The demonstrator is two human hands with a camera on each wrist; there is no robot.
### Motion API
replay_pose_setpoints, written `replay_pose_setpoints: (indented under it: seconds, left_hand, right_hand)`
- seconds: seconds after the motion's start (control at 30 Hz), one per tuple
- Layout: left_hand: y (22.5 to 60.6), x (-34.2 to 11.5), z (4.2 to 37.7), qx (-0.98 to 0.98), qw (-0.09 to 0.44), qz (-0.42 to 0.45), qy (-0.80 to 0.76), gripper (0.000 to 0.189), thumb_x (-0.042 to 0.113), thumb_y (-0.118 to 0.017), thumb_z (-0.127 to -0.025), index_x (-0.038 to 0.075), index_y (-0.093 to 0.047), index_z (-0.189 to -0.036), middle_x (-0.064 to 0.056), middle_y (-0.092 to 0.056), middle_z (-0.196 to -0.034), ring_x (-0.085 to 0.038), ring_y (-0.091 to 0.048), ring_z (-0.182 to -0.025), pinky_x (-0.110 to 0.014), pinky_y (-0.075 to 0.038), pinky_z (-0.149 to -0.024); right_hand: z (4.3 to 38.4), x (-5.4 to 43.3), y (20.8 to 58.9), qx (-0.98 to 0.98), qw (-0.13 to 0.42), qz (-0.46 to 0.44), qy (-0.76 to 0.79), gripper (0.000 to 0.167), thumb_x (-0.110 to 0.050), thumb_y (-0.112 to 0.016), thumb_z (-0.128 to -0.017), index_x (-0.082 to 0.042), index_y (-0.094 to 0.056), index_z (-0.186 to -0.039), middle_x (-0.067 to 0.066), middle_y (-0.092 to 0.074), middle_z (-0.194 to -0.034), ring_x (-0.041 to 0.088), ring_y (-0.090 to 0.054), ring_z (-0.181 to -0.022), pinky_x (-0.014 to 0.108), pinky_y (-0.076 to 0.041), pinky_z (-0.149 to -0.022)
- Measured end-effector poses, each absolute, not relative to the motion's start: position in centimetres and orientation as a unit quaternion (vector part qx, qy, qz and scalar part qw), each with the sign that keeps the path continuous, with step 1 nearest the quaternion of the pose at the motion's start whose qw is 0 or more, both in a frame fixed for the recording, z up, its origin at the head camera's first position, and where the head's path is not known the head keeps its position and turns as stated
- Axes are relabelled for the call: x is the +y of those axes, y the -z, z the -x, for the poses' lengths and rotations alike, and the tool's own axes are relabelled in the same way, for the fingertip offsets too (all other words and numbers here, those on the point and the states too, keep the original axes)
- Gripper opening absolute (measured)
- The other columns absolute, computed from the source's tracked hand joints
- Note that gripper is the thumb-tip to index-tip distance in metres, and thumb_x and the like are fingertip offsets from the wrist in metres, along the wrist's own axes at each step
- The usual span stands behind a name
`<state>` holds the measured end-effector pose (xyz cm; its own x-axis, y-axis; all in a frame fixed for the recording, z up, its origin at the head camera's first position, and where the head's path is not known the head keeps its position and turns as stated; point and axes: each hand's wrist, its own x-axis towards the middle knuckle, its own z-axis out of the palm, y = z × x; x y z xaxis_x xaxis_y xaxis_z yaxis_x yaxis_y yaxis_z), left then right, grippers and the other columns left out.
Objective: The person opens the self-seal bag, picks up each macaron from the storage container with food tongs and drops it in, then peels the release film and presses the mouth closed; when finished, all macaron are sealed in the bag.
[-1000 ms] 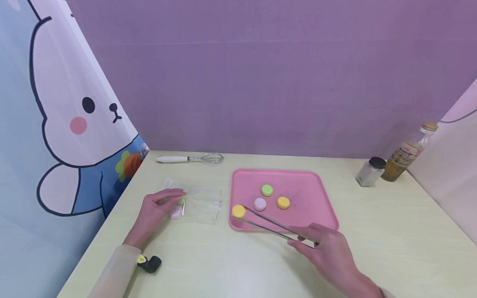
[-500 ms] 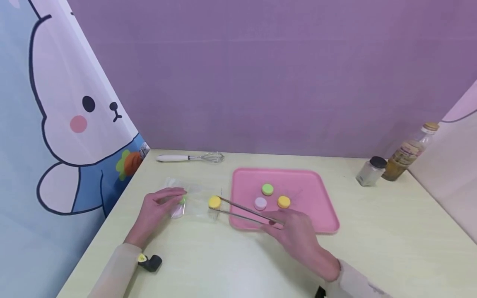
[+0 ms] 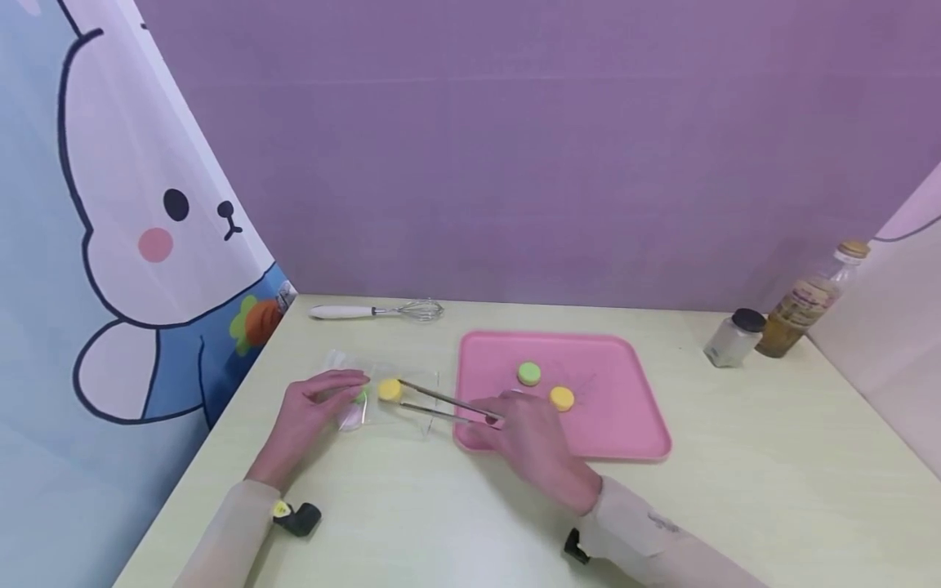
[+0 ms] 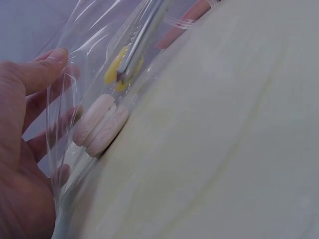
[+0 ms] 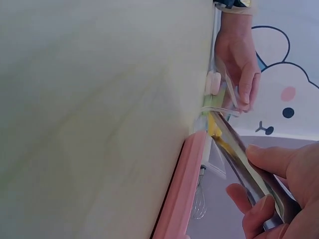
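My left hand (image 3: pixel 312 416) holds the clear plastic bag (image 4: pixel 89 37) at its left part, thumb and fingers lifting the film. Inside lie a pale pink macaron (image 4: pixel 99 124) and a green macaron (image 3: pixel 361 396), the green one largely covered by my fingers in the head view. My right hand (image 3: pixel 532 445) grips metal tongs (image 3: pixel 448 400), their tips around a yellow macaron (image 3: pixel 390 389). In the left wrist view, that yellow macaron and the tong tips show through the bag's film, just beyond the pink macaron.
On the pink tray (image 3: pixel 617 433) are a green macaron (image 3: pixel 528 374) and another yellow macaron (image 3: pixel 562 398); a lilac one is mostly hidden behind my right hand. A whisk (image 3: pixel 345 312) lies at the back. A black-lidded jar (image 3: pixel 728 341) and a corked bottle (image 3: pixel 797 310) stand back right.
My right hand has carried the yellow macaron in the tongs leftward from the tray's left edge to the bag. The left hand has stayed in place on the bag.
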<state>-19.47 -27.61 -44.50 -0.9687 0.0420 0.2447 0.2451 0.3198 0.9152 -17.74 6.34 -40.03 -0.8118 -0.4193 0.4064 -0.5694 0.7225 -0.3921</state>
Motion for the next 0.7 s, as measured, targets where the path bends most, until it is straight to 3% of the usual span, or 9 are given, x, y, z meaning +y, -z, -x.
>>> replay_pose_setpoints:
  seconds: [0.23,0.47,0.7]
  left_hand:
    - [44.5,-27.6,19.6,-0.796,0.093,0.107,0.588,0.024,0.016,-0.073,-0.095,0.005,-0.076,-0.116,-0.009,-0.070,-0.124,-0.016,-0.058,-0.125,-0.020,-0.037,-0.109]
    - [44.6,-27.6,19.7,-0.795,0.100,0.113,0.587,0.023,0.015,-0.073,-0.095,0.004,-0.076,-0.115,-0.010,-0.070,-0.123,-0.014,-0.058,-0.123,-0.018,-0.039,-0.106]
    - [44.7,-27.6,19.6,-0.791,0.104,0.112,0.592,0.022,0.013,-0.073,-0.095,0.003,-0.076,-0.114,-0.011,-0.071,-0.122,-0.014,-0.059,-0.122,-0.018,-0.039,-0.107]
  right_hand:
    - [18.6,5.3,40.4,-0.913,0.162,-0.271,-0.259,0.025,-0.030,-0.086,-0.082,-0.021,-0.082,-0.104,-0.005,-0.069,-0.075,0.004,-0.049,-0.059,0.018,-0.035,-0.043]
    - [19.2,4.6,40.7,-0.909,0.148,-0.274,-0.277,0.023,-0.025,-0.086,-0.082,-0.017,-0.082,-0.104,-0.006,-0.065,-0.071,0.004,-0.045,-0.057,0.018,-0.037,-0.042]
    - [19.4,4.1,40.8,-0.905,0.143,-0.277,-0.291,0.022,-0.021,-0.084,-0.083,-0.014,-0.082,-0.104,-0.003,-0.069,-0.076,0.004,-0.053,-0.060,0.018,-0.037,-0.041]
